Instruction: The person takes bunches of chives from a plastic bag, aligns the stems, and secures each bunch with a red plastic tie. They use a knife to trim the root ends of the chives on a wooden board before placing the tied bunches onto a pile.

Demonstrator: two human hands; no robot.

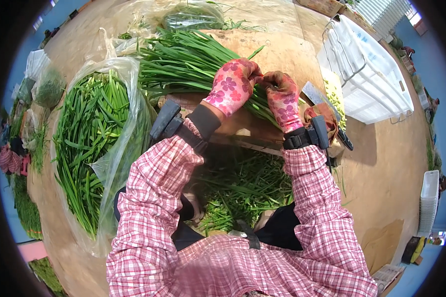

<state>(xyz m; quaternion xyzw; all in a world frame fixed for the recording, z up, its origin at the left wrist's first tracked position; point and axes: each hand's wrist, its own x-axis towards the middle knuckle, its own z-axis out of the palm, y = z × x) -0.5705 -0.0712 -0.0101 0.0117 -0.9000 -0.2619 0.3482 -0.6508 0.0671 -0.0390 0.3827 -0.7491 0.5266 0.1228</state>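
My left hand (231, 85), in a pink floral glove, is closed over the right end of long green leafy stalks (178, 59) lying on a wooden board (240, 39). My right hand (281, 98), in a similar soiled glove, pinches just beside it, its fingertips almost touching the left's. What the fingertips hold is too small to make out. Right of my right hand a broad knife (316, 96) with a black handle lies by pale chopped pieces (336, 101) and a stained cloth (317, 113).
An open plastic bag (141, 106) of green stalks lies at left. A white crate (371, 79) with metal handles stands at upper right. Cut leaves (233, 193) are heaped between my legs. Stacked white baskets (427, 203) are at far right; other people (11, 161) are at the edges.
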